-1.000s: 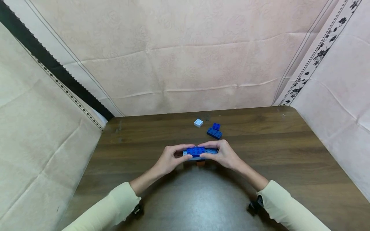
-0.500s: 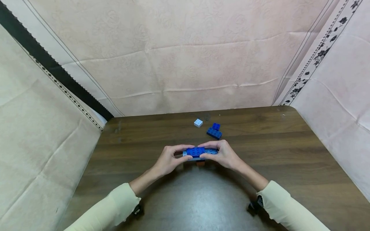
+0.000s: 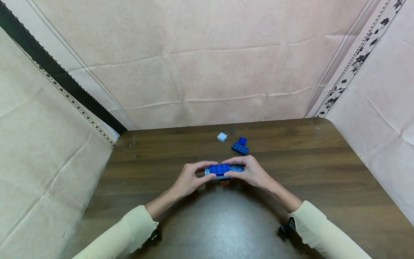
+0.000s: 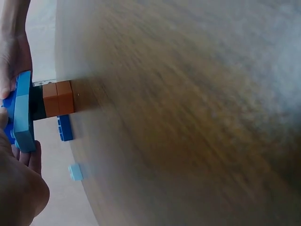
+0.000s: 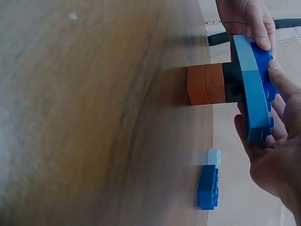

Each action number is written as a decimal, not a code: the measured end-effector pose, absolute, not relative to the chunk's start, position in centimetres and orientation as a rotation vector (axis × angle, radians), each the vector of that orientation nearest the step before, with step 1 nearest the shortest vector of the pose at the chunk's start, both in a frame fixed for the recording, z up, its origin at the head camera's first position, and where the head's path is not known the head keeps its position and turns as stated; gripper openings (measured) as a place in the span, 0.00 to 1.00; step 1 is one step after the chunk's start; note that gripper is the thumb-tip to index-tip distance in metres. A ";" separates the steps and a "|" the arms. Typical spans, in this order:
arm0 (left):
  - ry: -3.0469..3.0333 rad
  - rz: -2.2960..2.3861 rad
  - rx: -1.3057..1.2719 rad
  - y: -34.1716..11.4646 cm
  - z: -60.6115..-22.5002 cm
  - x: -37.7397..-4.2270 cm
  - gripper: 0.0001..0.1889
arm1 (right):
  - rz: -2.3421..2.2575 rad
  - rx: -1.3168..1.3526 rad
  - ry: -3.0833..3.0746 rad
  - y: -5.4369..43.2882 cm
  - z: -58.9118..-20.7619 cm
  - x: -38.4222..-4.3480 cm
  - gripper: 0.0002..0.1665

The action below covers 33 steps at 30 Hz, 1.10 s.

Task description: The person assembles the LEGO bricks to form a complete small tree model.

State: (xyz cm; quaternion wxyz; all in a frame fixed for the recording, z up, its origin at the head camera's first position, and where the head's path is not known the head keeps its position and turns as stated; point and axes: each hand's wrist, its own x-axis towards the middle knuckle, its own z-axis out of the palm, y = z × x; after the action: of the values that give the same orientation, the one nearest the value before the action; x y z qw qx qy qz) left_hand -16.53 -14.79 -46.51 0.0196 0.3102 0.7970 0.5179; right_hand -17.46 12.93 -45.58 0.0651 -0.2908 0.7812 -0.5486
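1. Honestly, barely anything's changing on my feed over the last second: both hands are staying put at the brick stack [image 3: 220,169].
2. The left hand [image 3: 189,176] is pinching the stack's top from its left end, thumb on the near side; the right hand [image 3: 253,173] is mirroring that on the right.
3. So I'm reading this as a steady press or hold: the bright blue brick [image 5: 264,71] is sitting on the lighter blue layer [image 5: 257,101], above a dark block [image 5: 233,75] and orange bricks [image 5: 215,84] that seem to be standing on the table [image 3: 155,151].
4. Straight beyond the stack, a pale brick [image 3: 222,137] is lying loose; beyond and right, a dark blue brick [image 3: 240,148] and small blue brick [image 3: 242,140] are sitting together, maybe joined, can't tell.
5. Nothing's really blocking, but fingers are hiding parts of the stack's top.
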 end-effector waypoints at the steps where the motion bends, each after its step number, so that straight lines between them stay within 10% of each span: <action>1: 2.479 1.598 0.964 -14.8 -46.5 -16.5 0.19 | -1.642 -0.889 2.371 12.9 -45.5 -17.5 0.21; 33: 2.421 1.388 1.070 -13.0 -44.8 -18.4 0.37 | -1.727 -0.453 2.499 18.6 -46.8 -25.8 0.38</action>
State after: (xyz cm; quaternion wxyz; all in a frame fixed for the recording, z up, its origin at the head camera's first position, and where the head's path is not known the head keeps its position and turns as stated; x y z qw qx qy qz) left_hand -18.37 -13.00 -44.75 0.0763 0.3571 0.8076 0.4630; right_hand -25.77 18.62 -46.82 0.0350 -0.1474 0.8132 -0.5620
